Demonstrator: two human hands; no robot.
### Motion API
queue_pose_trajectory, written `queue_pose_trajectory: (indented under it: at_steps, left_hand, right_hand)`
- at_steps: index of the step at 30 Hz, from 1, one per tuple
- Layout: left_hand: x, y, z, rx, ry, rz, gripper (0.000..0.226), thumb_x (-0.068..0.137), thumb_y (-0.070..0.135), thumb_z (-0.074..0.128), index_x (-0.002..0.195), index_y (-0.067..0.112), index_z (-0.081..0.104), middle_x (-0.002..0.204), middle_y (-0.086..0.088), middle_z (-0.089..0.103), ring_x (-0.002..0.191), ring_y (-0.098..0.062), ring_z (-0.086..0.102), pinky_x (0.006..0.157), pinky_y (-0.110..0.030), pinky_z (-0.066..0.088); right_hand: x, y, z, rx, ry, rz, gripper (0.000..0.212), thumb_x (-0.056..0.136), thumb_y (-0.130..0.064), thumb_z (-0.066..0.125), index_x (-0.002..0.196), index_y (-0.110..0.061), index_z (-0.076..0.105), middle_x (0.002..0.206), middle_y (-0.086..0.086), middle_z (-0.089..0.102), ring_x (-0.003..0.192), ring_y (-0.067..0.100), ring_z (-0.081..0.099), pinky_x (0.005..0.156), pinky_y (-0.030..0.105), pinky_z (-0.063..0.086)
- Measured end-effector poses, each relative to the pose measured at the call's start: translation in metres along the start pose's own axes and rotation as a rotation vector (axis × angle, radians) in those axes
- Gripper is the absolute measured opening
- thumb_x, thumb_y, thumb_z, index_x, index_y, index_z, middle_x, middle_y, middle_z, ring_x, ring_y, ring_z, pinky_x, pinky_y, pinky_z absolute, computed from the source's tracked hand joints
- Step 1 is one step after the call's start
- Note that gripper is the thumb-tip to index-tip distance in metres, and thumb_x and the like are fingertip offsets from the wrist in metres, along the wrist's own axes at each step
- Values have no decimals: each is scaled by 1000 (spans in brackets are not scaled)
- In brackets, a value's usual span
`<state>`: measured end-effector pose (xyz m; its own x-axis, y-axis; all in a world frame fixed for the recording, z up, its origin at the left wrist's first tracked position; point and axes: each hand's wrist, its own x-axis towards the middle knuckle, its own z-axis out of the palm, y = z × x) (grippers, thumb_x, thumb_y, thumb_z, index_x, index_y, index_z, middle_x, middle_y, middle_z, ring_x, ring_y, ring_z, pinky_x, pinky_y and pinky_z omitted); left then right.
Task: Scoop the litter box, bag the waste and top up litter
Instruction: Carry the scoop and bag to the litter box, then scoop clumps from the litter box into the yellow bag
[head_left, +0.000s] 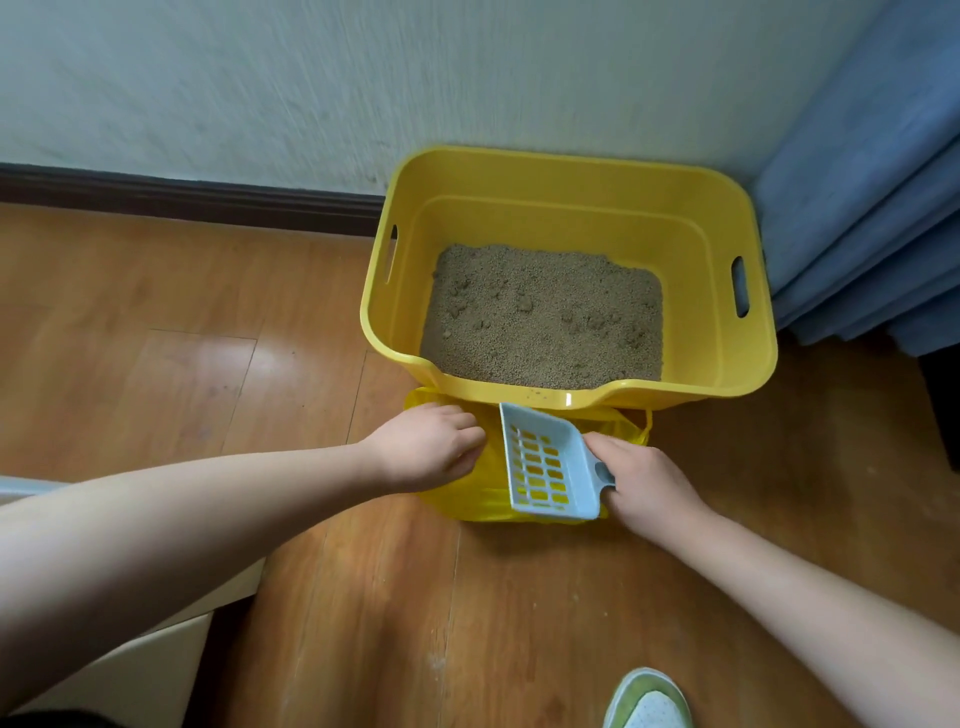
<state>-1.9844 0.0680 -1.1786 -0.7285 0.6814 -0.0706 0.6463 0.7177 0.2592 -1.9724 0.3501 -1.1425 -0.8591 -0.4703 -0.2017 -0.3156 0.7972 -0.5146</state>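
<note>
Green-white shoe (648, 699) nearest me. My right hand (644, 486) grips slotted litter scoop (548, 462), empty, over yellow bag (467, 501); left hand (428, 447) pinches bag, likely holding it open. Bag touches yellow litter box (727, 332) front; clumps remain in litter (545, 317).

A wooden floor (156, 364) with a glossy sheen runs to a pale wall (260, 78), and a dark skirting (182, 200) lines their join. Blue curtain (872, 208) folds hang at the far right corner. A green-and-white shoe (649, 701) stands at the floor's near edge. A pale board (145, 665) lies at the near left.
</note>
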Motion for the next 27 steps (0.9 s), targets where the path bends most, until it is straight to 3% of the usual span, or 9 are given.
queue_pose_trajectory:
  at_steps: [3, 5, 8, 10, 12, 14, 17, 21, 27]
  left_hand:
    - [3, 1, -16, 67, 144, 105, 26, 94, 28, 46, 78, 13, 59, 74, -4, 57, 70, -26, 53, 60, -36, 42]
    - [6, 2, -31, 106, 246, 105, 25, 95, 25, 46, 79, 12, 59, 75, -5, 55, 71, -26, 52, 61, -37, 40]
    - [17, 3, -54, 186, 331, 110, 25, 98, 24, 45, 83, 12, 61, 81, -6, 58, 77, -28, 56, 65, -39, 43]
    - [28, -2, -69, 250, 353, 93, 25, 98, 26, 44, 90, 13, 64, 93, -6, 63, 90, -29, 60, 74, -41, 45]
    - [36, -16, -83, 315, 331, 29, 29, 98, 32, 44, 104, 13, 65, 112, -8, 65, 109, -29, 59, 86, -42, 45]
    - [39, -36, -92, 354, 251, -76, 44, 98, 44, 41, 120, 13, 61, 130, -11, 59, 126, -30, 52, 101, -44, 39]
    - [32, -61, -91, 300, 90, -265, 63, 98, 58, 24, 138, 17, 51, 147, -11, 46, 141, -28, 35, 116, -47, 27]
    - [27, -71, -82, 149, 9, -362, 74, 94, 65, 6, 145, 26, 41, 156, -3, 35, 148, -21, 20, 121, -45, 14]
    - [28, -73, -79, 212, -20, -330, 69, 93, 62, 13, 146, 28, 41, 156, -3, 35, 148, -20, 20, 120, -47, 11]
  right_hand:
    - [2, -14, -15, 264, 94, 72, 31, 70, -35, 50, 91, -19, 64, 70, 1, 63, 62, 11, 52, 56, 34, 37]
    - [6, -18, -27, 368, 186, 82, 18, 77, -32, 61, 81, -15, 63, 60, 3, 53, 55, 7, 42, 50, 26, 29]
    - [12, -20, -61, 377, 253, 137, 8, 86, -21, 69, 87, -15, 64, 66, 9, 57, 54, 13, 40, 49, 24, 28]
    - [16, -16, -88, 313, 252, 184, 9, 87, -31, 68, 91, -24, 64, 71, 3, 62, 59, 15, 50, 50, 26, 35]
    - [23, -8, -111, 218, 206, 275, 11, 89, -40, 62, 93, -31, 60, 73, -3, 63, 63, 15, 56, 51, 30, 40]
    - [31, 6, -129, 101, 143, 393, 9, 94, -37, 55, 99, -29, 57, 79, -1, 63, 67, 19, 57, 55, 32, 41]
    - [40, 33, -142, -66, 23, 541, 18, 96, -23, 48, 102, -11, 60, 81, 7, 60, 68, 23, 54, 53, 31, 37]
    - [55, 47, -136, -213, -182, 672, 30, 96, -24, 45, 111, -3, 60, 86, 9, 58, 72, 21, 55, 50, 28, 36]
    - [92, 33, -117, -387, -331, 746, 35, 96, -22, 48, 124, -2, 54, 99, 10, 60, 86, 25, 60, 56, 27, 45]
